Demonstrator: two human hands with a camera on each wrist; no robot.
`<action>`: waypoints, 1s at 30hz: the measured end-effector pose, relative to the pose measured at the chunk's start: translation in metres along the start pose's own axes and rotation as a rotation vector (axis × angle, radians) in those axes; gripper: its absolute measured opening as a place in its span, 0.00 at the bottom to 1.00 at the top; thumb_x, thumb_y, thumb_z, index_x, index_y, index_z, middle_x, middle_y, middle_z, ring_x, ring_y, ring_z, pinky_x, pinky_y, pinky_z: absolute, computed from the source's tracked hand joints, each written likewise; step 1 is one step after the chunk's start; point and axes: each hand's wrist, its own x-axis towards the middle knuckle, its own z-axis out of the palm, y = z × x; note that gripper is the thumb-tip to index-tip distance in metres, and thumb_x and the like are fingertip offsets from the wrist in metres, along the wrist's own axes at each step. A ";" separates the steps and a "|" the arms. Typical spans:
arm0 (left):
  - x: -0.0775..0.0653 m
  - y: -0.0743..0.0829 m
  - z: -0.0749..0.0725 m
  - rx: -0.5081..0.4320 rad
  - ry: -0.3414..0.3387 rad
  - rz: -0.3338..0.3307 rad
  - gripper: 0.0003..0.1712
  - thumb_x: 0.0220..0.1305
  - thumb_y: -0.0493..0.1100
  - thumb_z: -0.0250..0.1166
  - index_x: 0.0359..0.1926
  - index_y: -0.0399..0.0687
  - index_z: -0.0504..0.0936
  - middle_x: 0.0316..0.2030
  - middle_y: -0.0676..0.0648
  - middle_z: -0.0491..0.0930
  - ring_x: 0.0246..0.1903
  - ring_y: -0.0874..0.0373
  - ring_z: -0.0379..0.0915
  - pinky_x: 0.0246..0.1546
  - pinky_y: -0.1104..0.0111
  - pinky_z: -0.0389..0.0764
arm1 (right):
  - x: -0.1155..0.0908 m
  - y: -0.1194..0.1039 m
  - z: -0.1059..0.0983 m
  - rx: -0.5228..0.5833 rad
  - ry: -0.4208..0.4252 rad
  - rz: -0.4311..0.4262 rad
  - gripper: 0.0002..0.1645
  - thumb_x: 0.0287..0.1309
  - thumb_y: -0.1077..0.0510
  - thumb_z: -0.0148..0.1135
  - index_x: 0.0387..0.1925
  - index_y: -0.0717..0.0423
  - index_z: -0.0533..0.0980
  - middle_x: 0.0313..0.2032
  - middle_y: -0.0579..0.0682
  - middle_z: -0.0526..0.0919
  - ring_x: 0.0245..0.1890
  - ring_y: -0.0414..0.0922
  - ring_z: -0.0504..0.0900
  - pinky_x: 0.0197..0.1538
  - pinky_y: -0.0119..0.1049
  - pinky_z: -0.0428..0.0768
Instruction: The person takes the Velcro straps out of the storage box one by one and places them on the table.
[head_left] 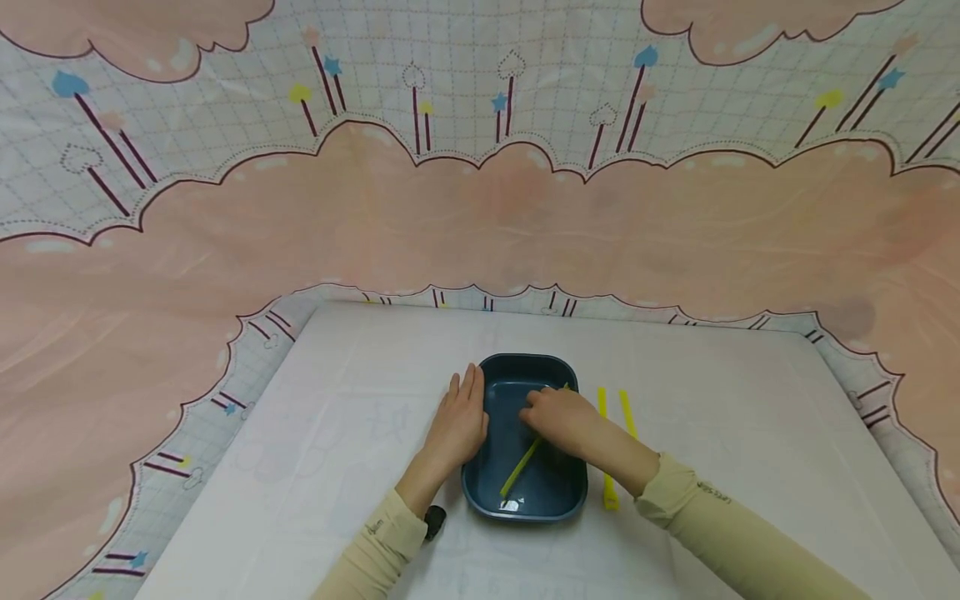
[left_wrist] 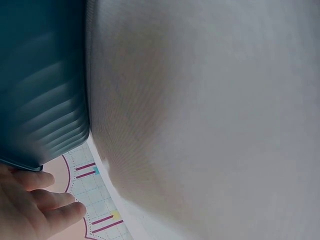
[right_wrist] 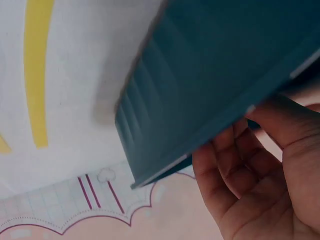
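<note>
A dark blue rectangular dish with rounded corners stands in front of me. My left hand lies along its left side, fingers fairly straight and touching the rim; in the left wrist view those fingers show beside the rim's corner. Over the dish's right half, my right hand has curled fingers around a thin yellow strip. This strip slants across the dish, its middle hidden by the hand. From the right wrist camera the curled fingers appear past the dish's rim, and the held strip is out of sight.
Right of the dish lie more yellow strips, one with a wider near end, partly under my right forearm. A small black object sits beside my left wrist. White cloth covers the table; a patterned curtain hangs behind.
</note>
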 end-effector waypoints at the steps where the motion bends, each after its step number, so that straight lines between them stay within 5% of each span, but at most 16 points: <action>1: 0.000 0.000 0.000 0.000 -0.001 -0.001 0.35 0.68 0.37 0.55 0.71 0.28 0.56 0.72 0.32 0.55 0.68 0.32 0.53 0.64 0.47 0.65 | -0.001 0.001 -0.002 0.007 0.005 0.005 0.11 0.58 0.62 0.67 0.42 0.48 0.85 0.37 0.48 0.81 0.33 0.44 0.78 0.39 0.37 0.81; 18: -0.002 0.000 0.000 0.002 0.021 0.021 0.34 0.67 0.35 0.55 0.70 0.26 0.57 0.71 0.31 0.56 0.68 0.31 0.54 0.63 0.47 0.65 | -0.022 0.026 -0.021 0.082 0.198 -0.001 0.08 0.53 0.67 0.70 0.30 0.51 0.81 0.26 0.47 0.72 0.25 0.43 0.71 0.28 0.34 0.75; 30: -0.003 -0.001 0.000 0.005 0.028 0.023 0.35 0.66 0.35 0.56 0.70 0.26 0.57 0.71 0.30 0.57 0.67 0.31 0.55 0.63 0.47 0.66 | -0.032 0.035 -0.027 0.097 0.211 0.038 0.09 0.52 0.68 0.70 0.29 0.52 0.80 0.27 0.47 0.73 0.26 0.43 0.70 0.29 0.32 0.75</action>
